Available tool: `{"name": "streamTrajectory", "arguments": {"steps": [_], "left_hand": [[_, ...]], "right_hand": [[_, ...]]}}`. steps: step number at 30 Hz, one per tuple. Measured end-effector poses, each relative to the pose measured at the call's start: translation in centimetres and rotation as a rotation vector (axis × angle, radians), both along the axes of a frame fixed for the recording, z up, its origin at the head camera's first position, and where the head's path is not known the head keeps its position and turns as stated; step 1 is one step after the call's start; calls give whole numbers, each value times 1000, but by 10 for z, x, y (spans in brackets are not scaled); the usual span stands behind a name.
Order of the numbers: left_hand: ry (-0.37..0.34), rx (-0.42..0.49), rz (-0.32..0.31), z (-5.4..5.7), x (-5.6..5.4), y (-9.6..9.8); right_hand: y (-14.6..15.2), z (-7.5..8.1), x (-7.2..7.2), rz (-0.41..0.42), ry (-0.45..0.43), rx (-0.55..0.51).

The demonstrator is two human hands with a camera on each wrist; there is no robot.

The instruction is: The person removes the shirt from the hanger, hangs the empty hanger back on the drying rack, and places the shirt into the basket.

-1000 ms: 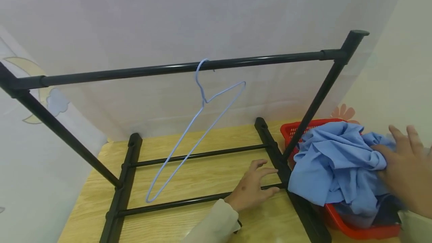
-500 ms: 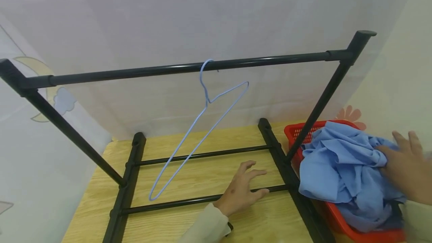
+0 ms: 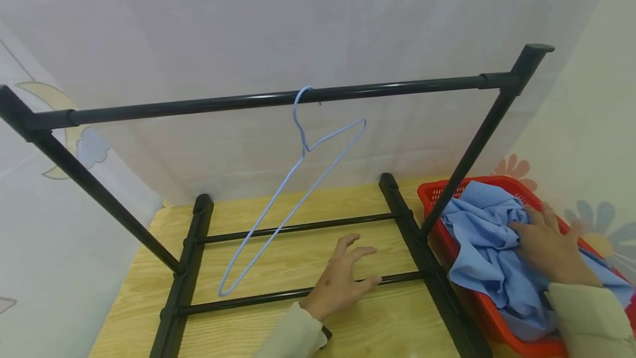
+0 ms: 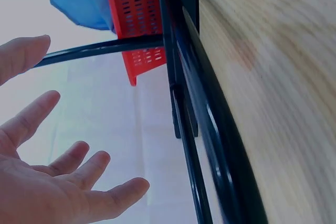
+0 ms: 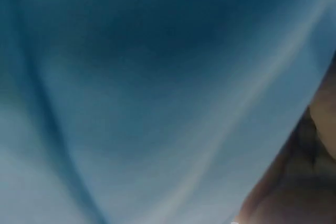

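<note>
My right hand rests on a crumpled blue piece of clothing in the red basket. Its thumb lies along the folds, and its fingers are spread over them. Blue fabric fills most of the right wrist view, with part of the hand at the right edge. My left hand hovers by the rack's lower front bar with nothing in it, its fingers loosely spread. A light-blue wire hanger hangs bare from the top rail of the black clothes rack.
The rack's right post rises beside the basket. Its base bars lie low over the wooden table. A pale curtain hangs behind. Something red shows at the right edge.
My right hand has moved left over the basket, and the blue clothing has shifted and bunched further inside it. The left hand has drifted slightly left. The hanger still hangs on the rail.
</note>
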State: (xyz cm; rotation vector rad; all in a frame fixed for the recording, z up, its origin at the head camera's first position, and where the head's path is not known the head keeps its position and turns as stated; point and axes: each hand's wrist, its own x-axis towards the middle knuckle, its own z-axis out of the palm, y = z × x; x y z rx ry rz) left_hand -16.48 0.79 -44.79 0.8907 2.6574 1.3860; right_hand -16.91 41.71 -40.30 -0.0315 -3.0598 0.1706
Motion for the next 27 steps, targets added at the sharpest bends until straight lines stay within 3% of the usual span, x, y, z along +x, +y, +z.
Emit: {"name": "streamTrajectory", "arguments": {"steps": [8, 15, 20, 27], "left_hand": [[4, -4, 12, -1, 1, -13], [-26, -9, 29, 0, 7, -25], [-52, -11, 43, 0, 8, -35], [-67, -8, 80, 3, 9, -53]], "right_hand": [[-8, -4, -4, 18, -29, -1], [-17, 15, 10, 19, -11, -4], [-40, 23, 23, 143, 58, -24], [-71, 20, 25, 231, -51, 5]]}}
